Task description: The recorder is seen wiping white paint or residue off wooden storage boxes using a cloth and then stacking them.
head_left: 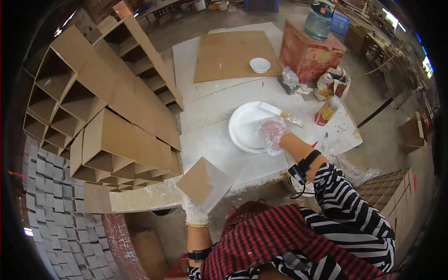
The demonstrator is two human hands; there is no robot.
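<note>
My left hand (pixel 196 215), in a white knitted glove, grips a small brown cardboard box (pixel 198 179) from below, near the table's front edge. One side face of the box looks whitish. My right hand (pixel 273 133), in a clear plastic glove, reaches into a round white dish (pixel 234 135) of white paste or paint. Its fingers are hidden from view, so I cannot tell whether it holds anything. Across the dish's far right rim lies a flat brush (pixel 285 115) coated in white. Beyond it stands a red and yellow bottle (pixel 327 111) with a clear top.
Brown cardboard boxes (pixel 133 112) are stacked at the table's left. A cardboard sheet (pixel 228 53) with a white bowl (pixel 260 65) lies at the back. A red box (pixel 310 53) carries a water jug (pixel 319 23). Whitish boxes (pixel 60 200) are piled lower left.
</note>
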